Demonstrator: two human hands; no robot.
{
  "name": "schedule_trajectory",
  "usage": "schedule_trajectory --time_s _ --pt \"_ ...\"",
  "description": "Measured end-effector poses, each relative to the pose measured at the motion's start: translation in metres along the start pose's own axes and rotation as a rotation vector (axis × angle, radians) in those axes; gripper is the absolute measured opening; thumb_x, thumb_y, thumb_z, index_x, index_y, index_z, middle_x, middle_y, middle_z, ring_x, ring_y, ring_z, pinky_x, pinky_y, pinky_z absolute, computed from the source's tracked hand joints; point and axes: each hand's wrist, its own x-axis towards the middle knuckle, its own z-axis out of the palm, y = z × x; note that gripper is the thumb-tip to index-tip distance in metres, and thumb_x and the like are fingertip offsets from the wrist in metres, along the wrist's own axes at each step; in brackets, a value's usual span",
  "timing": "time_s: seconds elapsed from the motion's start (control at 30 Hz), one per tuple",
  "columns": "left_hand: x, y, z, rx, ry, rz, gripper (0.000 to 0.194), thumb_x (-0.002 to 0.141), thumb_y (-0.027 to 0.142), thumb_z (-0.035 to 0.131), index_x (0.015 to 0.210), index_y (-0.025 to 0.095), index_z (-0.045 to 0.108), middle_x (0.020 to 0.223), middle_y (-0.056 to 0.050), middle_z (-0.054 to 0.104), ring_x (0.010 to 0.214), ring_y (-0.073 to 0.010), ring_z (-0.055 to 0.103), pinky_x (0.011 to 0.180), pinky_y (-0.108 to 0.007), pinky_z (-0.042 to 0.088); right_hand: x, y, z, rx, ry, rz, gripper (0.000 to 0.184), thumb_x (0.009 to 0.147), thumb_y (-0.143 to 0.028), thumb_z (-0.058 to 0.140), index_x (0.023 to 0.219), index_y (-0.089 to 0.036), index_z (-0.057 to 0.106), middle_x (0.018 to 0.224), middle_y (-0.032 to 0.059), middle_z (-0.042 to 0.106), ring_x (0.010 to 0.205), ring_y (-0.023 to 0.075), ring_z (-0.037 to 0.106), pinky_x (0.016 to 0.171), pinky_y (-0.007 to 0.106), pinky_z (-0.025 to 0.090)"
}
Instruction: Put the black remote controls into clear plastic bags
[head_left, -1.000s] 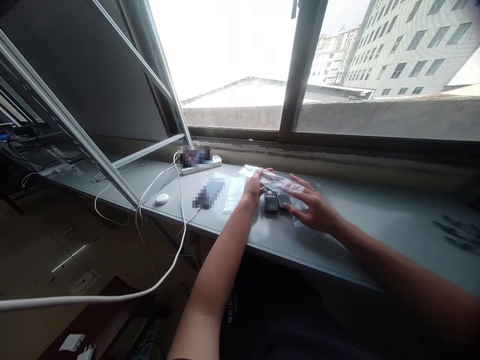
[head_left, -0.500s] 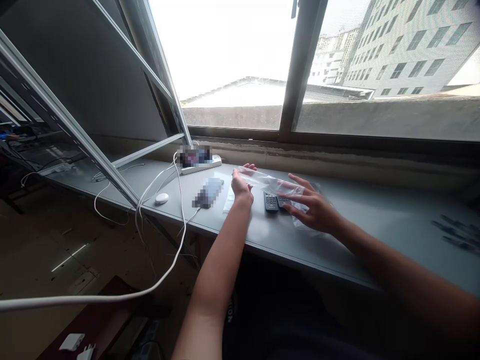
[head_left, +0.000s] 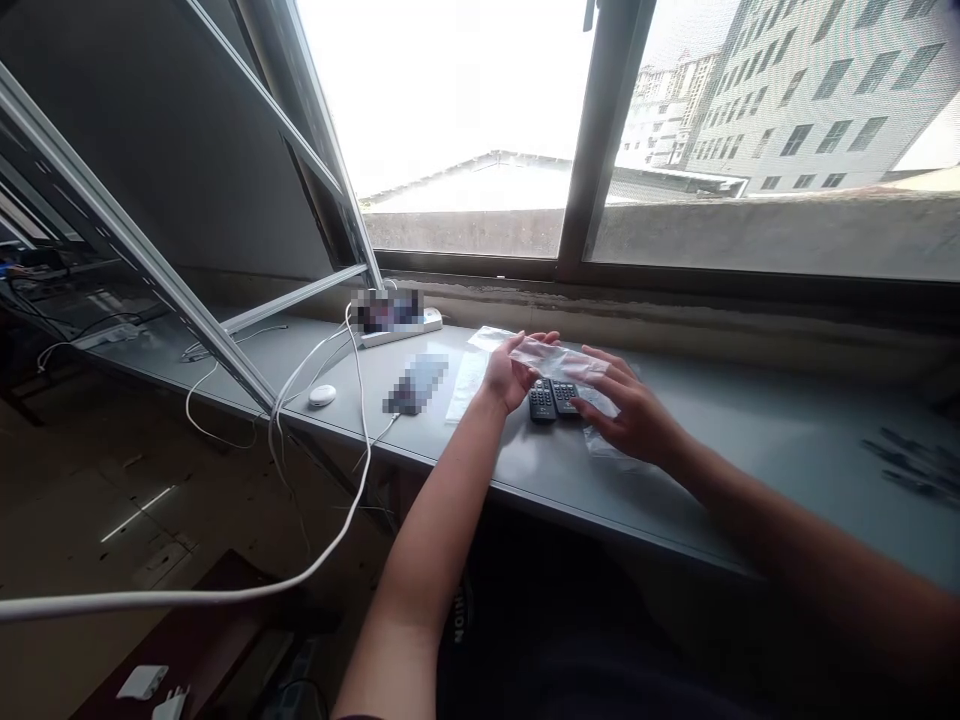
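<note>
With our left hand [head_left: 507, 380] we grip a clear plastic bag [head_left: 556, 360] above the desk [head_left: 735, 430], near two black remotes [head_left: 541, 406]; it reaches our right hand's [head_left: 626, 408] spread fingers, though we cannot tell whether they pinch it.

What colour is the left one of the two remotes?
The left remote is black, as the head view shows.
</note>
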Motion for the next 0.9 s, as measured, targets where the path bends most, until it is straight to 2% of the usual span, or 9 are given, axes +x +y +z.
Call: schedule_trajectory --time_s 0.1,0.2,0.33,0.43,0.6,0.7,0.8,0.9 --pt "0.003 0.002 -0.003 -0.020 0.085 0.107 0.036 0.113 0.035 0.057 0.137 0.016 0.076 0.148 -0.018 0.080 0.120 -0.0260 0.083 0.058 -0.023 0.057 0.001 -0.001 -0.002 -0.036 -0.005 0.048 0.049 0.114 -0.040 0.065 0.162 -0.030 0.070 0.156 0.0161 0.072 0.162 0.0447 0.055 0.128 0.070 0.052" --pt "0.003 0.002 -0.003 0.048 0.092 0.105 0.031 0.113 0.036 0.058 0.125 0.015 0.077 0.152 -0.018 0.078 0.120 -0.0250 0.082 0.059 -0.022 0.056 0.001 -0.002 -0.003 -0.035 -0.026 0.050 0.053 0.113 -0.041 0.065 0.165 -0.031 0.067 0.156 0.0162 0.072 0.162 0.0469 0.053 0.127 0.073 0.051" --pt "0.003 -0.003 -0.002 0.161 0.037 0.053 0.026 0.109 0.034 0.065 0.119 0.014 0.080 0.145 -0.018 0.081 0.101 -0.0213 0.082 0.058 -0.023 0.054 0.001 -0.007 -0.004 -0.054 -0.059 0.033 0.048 0.114 -0.038 0.065 0.161 -0.034 0.072 0.164 0.0136 0.068 0.168 0.0458 0.046 0.129 0.075 0.048" --pt "0.003 -0.006 -0.003 0.196 0.046 0.037 0.025 0.108 0.031 0.066 0.120 0.015 0.082 0.136 -0.017 0.085 0.090 -0.0203 0.079 0.057 -0.025 0.054 0.001 -0.011 -0.004 -0.065 -0.048 0.006 0.042 0.114 -0.034 0.065 0.154 -0.034 0.077 0.169 0.0122 0.064 0.171 0.0445 0.043 0.131 0.073 0.046" --pt "0.003 -0.002 -0.001 0.073 0.139 0.142 0.025 0.109 0.029 0.063 0.119 0.014 0.081 0.135 -0.017 0.085 0.102 -0.0219 0.082 0.062 -0.024 0.055 0.000 -0.012 -0.003 -0.048 0.025 -0.013 0.047 0.116 -0.033 0.063 0.162 -0.031 0.069 0.162 0.0161 0.067 0.161 0.0426 0.055 0.129 0.068 0.051" --pt "0.001 0.003 0.001 -0.023 0.176 0.214 0.026 0.110 0.033 0.064 0.120 0.016 0.080 0.135 -0.015 0.085 0.101 -0.0191 0.082 0.054 -0.020 0.048 -0.001 -0.009 -0.002 -0.068 0.052 0.038 0.051 0.116 -0.036 0.063 0.166 -0.031 0.065 0.155 0.0172 0.069 0.152 0.0423 0.062 0.124 0.066 0.055" --pt "-0.002 0.007 0.003 -0.071 0.230 0.237 0.027 0.110 0.034 0.066 0.126 0.018 0.080 0.132 -0.013 0.086 0.094 -0.0163 0.082 0.049 -0.018 0.044 -0.002 -0.005 0.000 -0.114 0.007 0.071 0.049 0.115 -0.039 0.062 0.163 -0.030 0.069 0.144 0.0172 0.074 0.147 0.0440 0.063 0.123 0.068 0.055" --pt "-0.003 0.008 0.004 -0.082 0.238 0.237 0.029 0.111 0.033 0.063 0.129 0.017 0.080 0.136 -0.014 0.085 0.094 -0.0165 0.081 0.049 -0.018 0.044 -0.006 0.000 0.005 -0.179 -0.068 0.097 0.050 0.115 -0.041 0.061 0.162 -0.026 0.071 0.147 0.0185 0.074 0.152 0.0457 0.058 0.125 0.071 0.051"
